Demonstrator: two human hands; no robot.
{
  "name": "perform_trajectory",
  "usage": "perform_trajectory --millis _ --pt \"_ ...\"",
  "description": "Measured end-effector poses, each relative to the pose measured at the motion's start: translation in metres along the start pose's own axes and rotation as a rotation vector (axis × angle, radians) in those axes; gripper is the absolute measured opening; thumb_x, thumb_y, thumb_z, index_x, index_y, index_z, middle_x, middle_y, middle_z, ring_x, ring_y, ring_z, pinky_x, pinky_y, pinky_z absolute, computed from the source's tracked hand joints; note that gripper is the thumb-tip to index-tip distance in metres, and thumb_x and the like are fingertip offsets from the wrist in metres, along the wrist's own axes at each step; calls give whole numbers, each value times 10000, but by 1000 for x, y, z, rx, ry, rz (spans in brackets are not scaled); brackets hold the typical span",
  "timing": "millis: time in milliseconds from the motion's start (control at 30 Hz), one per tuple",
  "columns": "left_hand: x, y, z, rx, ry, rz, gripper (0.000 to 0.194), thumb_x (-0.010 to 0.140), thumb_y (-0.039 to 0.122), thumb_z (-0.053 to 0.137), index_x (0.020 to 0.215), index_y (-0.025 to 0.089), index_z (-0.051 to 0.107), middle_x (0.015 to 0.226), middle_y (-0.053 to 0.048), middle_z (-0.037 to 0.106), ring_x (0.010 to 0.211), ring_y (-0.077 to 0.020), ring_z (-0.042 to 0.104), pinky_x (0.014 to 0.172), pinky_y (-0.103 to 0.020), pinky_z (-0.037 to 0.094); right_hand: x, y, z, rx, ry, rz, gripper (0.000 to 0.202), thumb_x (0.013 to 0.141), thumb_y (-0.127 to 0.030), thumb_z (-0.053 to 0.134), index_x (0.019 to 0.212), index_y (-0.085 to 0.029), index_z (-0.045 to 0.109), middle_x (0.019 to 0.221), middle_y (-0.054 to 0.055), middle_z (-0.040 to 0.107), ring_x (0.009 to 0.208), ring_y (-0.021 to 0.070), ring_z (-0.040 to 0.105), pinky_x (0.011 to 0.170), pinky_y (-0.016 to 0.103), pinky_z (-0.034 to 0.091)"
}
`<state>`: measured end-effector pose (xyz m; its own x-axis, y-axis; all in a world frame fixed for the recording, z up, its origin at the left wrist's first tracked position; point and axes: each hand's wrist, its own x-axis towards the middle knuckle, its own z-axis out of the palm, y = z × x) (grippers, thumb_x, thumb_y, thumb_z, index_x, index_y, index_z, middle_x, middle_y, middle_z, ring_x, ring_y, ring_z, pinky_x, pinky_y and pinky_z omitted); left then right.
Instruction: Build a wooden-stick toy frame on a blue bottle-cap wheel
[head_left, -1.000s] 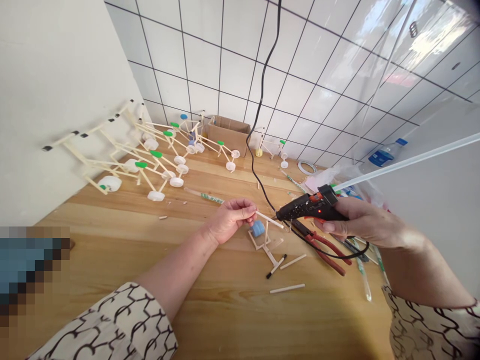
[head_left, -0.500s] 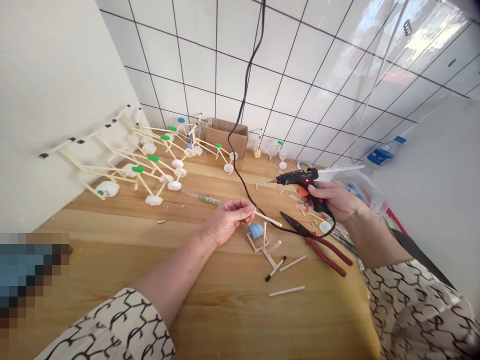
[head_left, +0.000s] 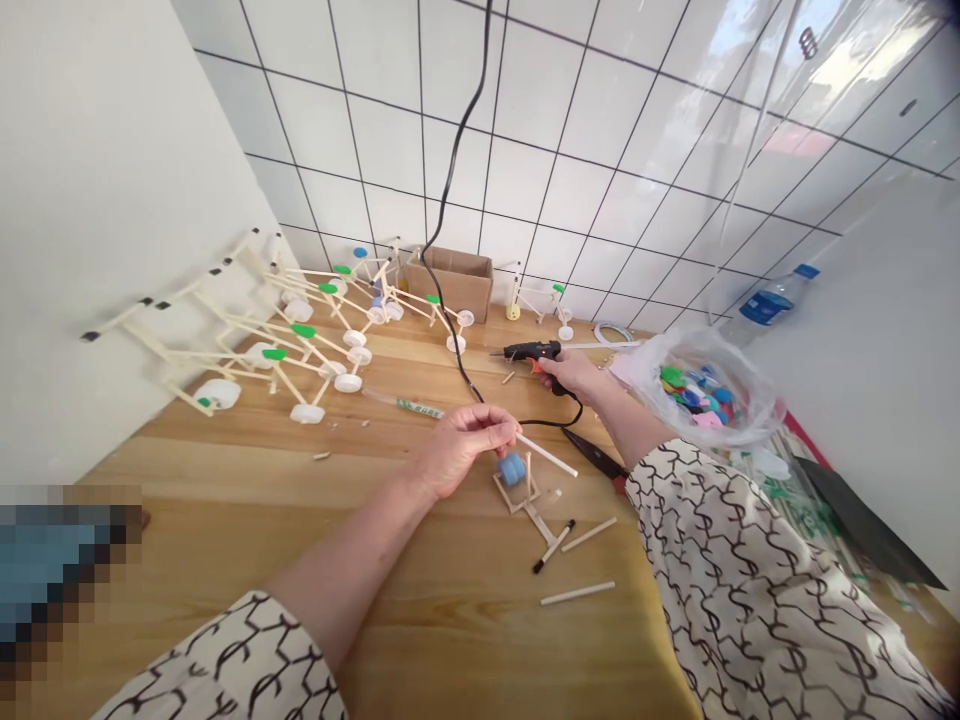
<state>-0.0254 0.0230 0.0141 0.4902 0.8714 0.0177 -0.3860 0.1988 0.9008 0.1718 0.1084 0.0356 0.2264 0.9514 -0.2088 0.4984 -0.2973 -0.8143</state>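
A thin white stick [head_left: 549, 454] is pinched between the thumb and fingers of my left hand [head_left: 472, 445], pointing right. My right hand [head_left: 568, 372] is wrapped round the handle of a black glue gun [head_left: 531, 352] with an orange trigger, low over the back of the table, its nozzle facing left. Just below my left hand lies a small stick frame [head_left: 516, 500] with blue wheels [head_left: 512, 468]. Near it are a stick with black ends [head_left: 554, 546] and two loose white sticks [head_left: 577, 593]. Pliers [head_left: 596, 455] lie partly hidden under my right sleeve.
Several stick tricycle models [head_left: 307, 360] with white wheels stand at the left. A cardboard box [head_left: 450, 283] stands by the tiled wall. A plastic bag of colourful caps [head_left: 697, 395] and a bottle [head_left: 772, 305] are at right. The black cable [head_left: 450, 170] hangs across the middle.
My right hand has carried the glue gun left and away from me, lower towards the table. The plastic bag has come into view. My left hand keeps the stick nearly in place.
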Motion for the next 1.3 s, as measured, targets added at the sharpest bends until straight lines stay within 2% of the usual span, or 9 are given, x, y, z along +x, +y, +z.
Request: perform_trajectory --millis 100,200,267,367,467,533,733,967,1300 --pt "2 0 1 28 -8 -5 211 626 321 779 638 138 673 585 4 604 540 -102 518 579 -246 411 -15 -12 -6 -131 82 -48 222 752 -138 636 566 -168 518 515 11 552 614 154 574 588 242 431" --pt "1 3 2 47 -19 -7 217 630 328 778 635 140 670 580 3 600 543 -104 522 585 -247 419 -48 -25 -20 -190 147 -134 119 746 -162 648 659 -180 569 733 55 647 846 192 604 729 252 437" --pt "1 4 3 52 -22 -7 215 633 329 777 634 142 671 574 3 596 545 -106 524 586 -249 421 -82 -30 -33 -207 144 -190 80 797 -211 600 724 -178 605 778 48 655 815 176 601 729 258 438" --pt "0 4 4 48 -29 -14 218 627 326 782 629 139 671 573 0 599 544 -104 523 583 -247 419 -141 -26 -49 -175 -74 -421 237 866 -357 520 749 -174 617 697 21 633 661 138 573 621 248 444" --pt "0 4 5 39 -42 -23 231 617 336 787 630 135 673 565 3 600 535 -94 511 574 -236 410 -186 -9 -51 -205 -67 -568 153 825 -334 606 851 -184 615 750 18 642 671 133 577 602 238 465" --pt "0 5 5 41 -53 -25 236 611 344 788 630 136 677 551 9 593 531 -91 502 568 -232 403 -202 4 -44 -245 -16 -655 208 807 -281 639 993 -201 590 821 14 646 719 130 590 667 244 492" --pt "-3 11 7 60 -59 -27 249 597 356 792 623 137 678 542 10 589 532 -96 499 552 -227 394 -205 21 -22 -388 149 -903 234 811 -129 603 1025 -218 565 822 14 635 716 129 602 672 251 513" --pt "-2 7 6 71 -54 -16 231 606 347 790 652 137 705 569 -5 612 544 -101 505 569 -235 409 -206 21 -22 -375 195 -955 199 822 -88 576 967 -221 608 840 39 704 777 166 677 689 270 561" --pt "-2 8 7 68 -71 -9 222 610 339 787 665 135 719 563 -7 610 532 -100 502 550 -237 408 -208 24 -18 -321 226 -996 211 788 -49 608 920 -212 632 796 32 716 756 166 691 702 272 572"
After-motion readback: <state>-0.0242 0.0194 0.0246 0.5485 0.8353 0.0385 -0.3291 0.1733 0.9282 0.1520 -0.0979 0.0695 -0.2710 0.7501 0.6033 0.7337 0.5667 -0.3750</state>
